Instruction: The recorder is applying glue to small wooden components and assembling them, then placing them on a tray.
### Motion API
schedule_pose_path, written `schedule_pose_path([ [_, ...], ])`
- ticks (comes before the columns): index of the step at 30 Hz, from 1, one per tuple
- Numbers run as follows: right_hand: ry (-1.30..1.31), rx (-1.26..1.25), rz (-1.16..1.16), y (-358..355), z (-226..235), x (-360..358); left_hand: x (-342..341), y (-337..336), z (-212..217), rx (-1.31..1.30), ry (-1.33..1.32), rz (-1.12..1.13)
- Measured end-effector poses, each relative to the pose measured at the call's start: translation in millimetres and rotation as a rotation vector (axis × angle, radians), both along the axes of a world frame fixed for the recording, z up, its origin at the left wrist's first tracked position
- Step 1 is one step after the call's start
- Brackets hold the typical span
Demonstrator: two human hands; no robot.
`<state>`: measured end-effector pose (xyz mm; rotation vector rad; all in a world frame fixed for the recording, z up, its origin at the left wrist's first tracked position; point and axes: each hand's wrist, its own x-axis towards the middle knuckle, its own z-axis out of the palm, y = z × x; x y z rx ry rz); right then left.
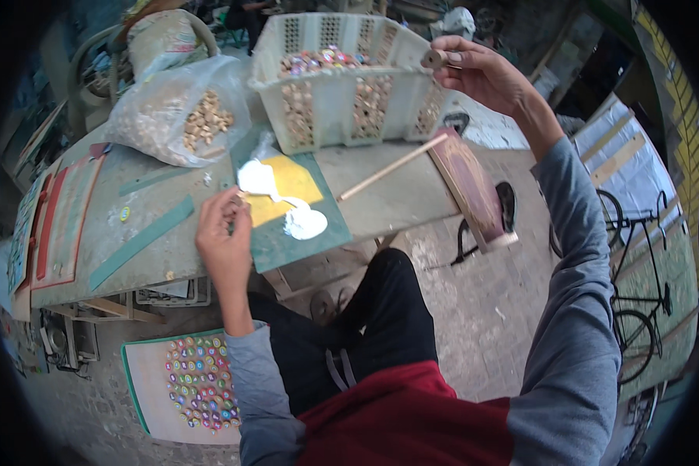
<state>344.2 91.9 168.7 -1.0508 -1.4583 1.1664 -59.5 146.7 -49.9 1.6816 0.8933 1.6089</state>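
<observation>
My left hand [224, 229] is closed in a pinch beside a puddle of white paste [258, 180]. A small light wooden piece [241, 195] shows at its fingertips, partly hidden by them. The paste lies on a yellow sheet [297, 180], and a second white patch [305, 224] sits on the green board [287, 252] below. Raised at the right corner of a pale plastic crate [342, 81], my right hand [485, 74] grips a round brown wooden disc [434, 59] with a dark spot in its middle. Colourful and wooden pieces fill much of the crate.
A clear plastic bag [155, 116] of small wooden pieces stands left of the crate. A thin wooden stick [392, 167] reaches to a worn purple board [470, 186]. On the floor, a tray [147, 388] carries rows of colourful round pieces. A bicycle [637, 272] is at right.
</observation>
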Motion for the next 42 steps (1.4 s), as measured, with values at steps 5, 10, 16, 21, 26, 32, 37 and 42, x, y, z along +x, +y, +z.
schedule_pose_path([
  [5, -0.823, -0.044, -0.301, -78.7, -54.8, 15.8, -1.1, 0.1, 0.8, 0.017, -0.072, -0.043],
  [10, -1.169, 0.011, -0.351, -131.2, -105.8, 16.7, 3.7, -1.0, -0.6, 0.010, -0.061, -0.038],
  [16, -1.178, 0.159, -0.252, -130.7, -123.7, 11.0, -8.2, -2.4, -5.0, -0.007, -0.049, -0.014],
  [21, -1.243, 0.129, -0.285, -139.8, -118.3, 7.5, 0.8, -5.1, 2.4, 0.019, -0.042, -0.012],
  [26, -1.334, 0.181, -0.395, -120.8, -138.0, 23.3, 6.9, -6.0, 4.1, 0.029, -0.019, -0.058],
  [32, -1.416, 0.110, -0.335, -74.4, -133.8, 37.3, -5.0, -8.0, 5.3, 0.052, 0.081, 0.013],
  [37, -1.405, 0.088, -0.260, -144.6, -125.2, 19.0, -2.6, -11.8, 12.2, 0.048, 0.064, 0.026],
  [42, -1.539, 0.254, -0.413, -116.5, -147.3, 39.8, 2.1, -13.7, 10.3, 0.073, 0.078, 0.014],
])
